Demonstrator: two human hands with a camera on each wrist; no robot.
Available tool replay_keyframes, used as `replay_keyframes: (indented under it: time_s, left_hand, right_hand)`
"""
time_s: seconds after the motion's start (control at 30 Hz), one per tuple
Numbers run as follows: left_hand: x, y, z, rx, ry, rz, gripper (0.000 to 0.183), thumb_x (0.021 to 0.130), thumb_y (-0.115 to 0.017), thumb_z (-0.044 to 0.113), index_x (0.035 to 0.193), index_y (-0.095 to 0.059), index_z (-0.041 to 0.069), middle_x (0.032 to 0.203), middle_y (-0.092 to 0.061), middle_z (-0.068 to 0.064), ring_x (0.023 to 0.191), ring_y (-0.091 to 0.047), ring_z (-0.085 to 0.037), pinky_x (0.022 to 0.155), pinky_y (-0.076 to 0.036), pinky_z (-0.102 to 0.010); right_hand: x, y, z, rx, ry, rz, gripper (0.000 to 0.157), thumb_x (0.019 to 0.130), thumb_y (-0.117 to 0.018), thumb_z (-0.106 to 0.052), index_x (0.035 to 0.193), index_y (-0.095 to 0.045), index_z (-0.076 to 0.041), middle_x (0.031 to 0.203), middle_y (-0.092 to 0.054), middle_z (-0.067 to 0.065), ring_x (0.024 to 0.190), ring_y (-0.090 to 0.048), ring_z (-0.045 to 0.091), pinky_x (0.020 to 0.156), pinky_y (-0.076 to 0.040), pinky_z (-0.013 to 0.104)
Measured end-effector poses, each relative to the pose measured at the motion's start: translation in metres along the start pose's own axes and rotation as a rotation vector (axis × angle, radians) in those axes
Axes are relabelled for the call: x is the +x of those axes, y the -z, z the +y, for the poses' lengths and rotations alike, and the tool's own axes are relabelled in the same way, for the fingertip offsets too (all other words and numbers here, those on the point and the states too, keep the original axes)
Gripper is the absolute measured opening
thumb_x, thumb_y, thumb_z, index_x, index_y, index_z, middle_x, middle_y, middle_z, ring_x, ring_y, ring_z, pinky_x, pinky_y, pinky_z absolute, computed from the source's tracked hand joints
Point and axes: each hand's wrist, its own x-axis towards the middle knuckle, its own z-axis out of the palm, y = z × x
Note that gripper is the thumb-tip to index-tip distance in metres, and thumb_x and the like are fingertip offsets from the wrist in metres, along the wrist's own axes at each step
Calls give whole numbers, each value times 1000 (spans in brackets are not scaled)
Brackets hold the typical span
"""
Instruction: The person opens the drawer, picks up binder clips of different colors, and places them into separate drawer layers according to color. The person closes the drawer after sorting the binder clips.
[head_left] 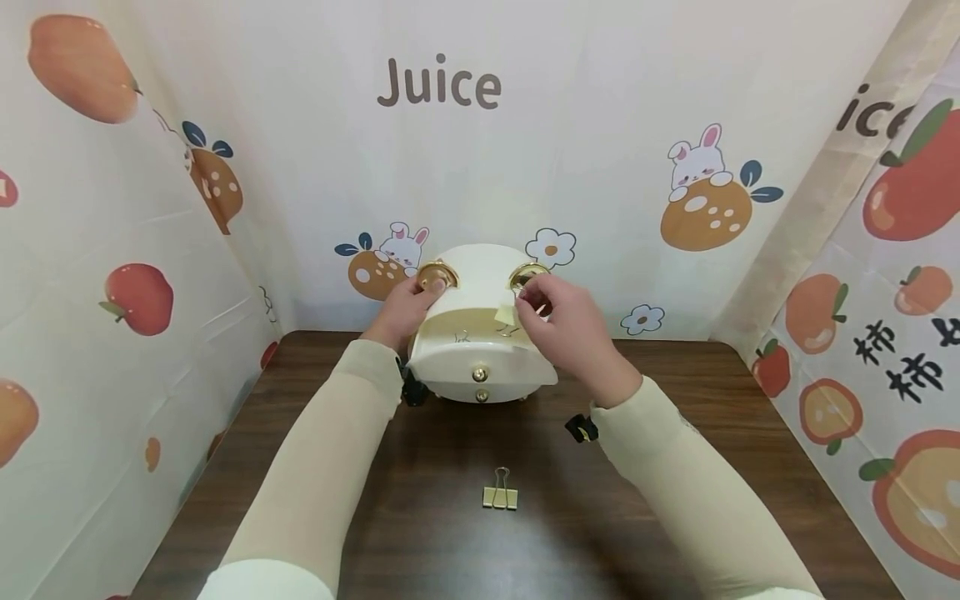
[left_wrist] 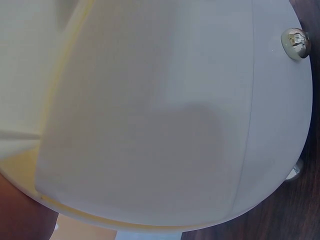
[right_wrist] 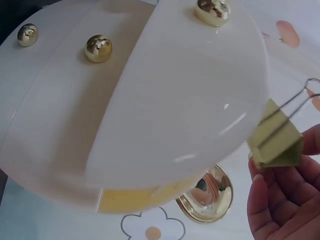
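Observation:
A rounded white box (head_left: pixel 483 279) with gold knobs and a gold ring on each side stands at the back of the table. My left hand (head_left: pixel 405 310) grips it at the left gold ring (head_left: pixel 438 273), thumb on the front. My right hand (head_left: pixel 566 325) pinches a pale yellow binder clip (right_wrist: pixel 277 141) beside the right gold ring (head_left: pixel 529 273), over the box's tan opening (head_left: pixel 450 321). Thin wire-like lines show in that opening. In the left wrist view, the box's white side (left_wrist: pixel 150 120) fills the frame and hides most of the left hand.
Another yellow binder clip (head_left: pixel 500 498) lies on the dark wooden table (head_left: pixel 420 533) in front of the box. Printed fabric (head_left: pixel 585 150) hangs behind and on both sides. A small black item (head_left: pixel 581 428) shows by the right cuff.

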Motion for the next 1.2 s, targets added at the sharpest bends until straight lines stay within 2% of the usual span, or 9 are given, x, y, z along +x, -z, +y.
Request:
replay_keyframes:
  time_s: [0.27, 0.57, 0.83, 1.2]
  left_hand:
    - [-2, -1, 1, 2, -8, -1, 51, 105, -57, 44, 148, -55, 16, 128, -62, -10, 101, -63, -24, 86, -53, -37]
    - [-4, -1, 2, -8, -8, 4, 50, 105, -57, 44, 147, -55, 16, 128, -62, -11, 99, -63, -24, 84, -54, -36]
    - [-2, -2, 0, -31, 1, 6, 50, 105, -58, 43, 149, -55, 18, 131, -61, -8, 103, -63, -24, 84, -54, -36]
    - [-3, -3, 2, -40, -3, 2, 50, 105, -58, 41, 148, -54, 16, 133, -61, -10, 104, -62, -24, 84, -54, -36]
  right_hand:
    - [7, -15, -1, -60, -75, -90, 8, 100, -62, -18, 98, -66, -12, 88, -68, -1, 80, -62, 17, 71, -53, 35]
    - [11, -24, -2, -112, -140, -91, 8, 99, -63, -19, 97, -67, -13, 88, -69, -1, 81, -63, 17, 72, -53, 35]
    - [14, -31, -9, -215, -164, -149, 9, 96, -66, -20, 89, -68, -15, 83, -69, -3, 73, -61, 16, 62, -49, 33]
    - [23, -38, -17, -283, -174, -316, 14, 96, -64, -18, 82, -68, -20, 76, -64, -6, 70, -57, 17, 61, -46, 34]
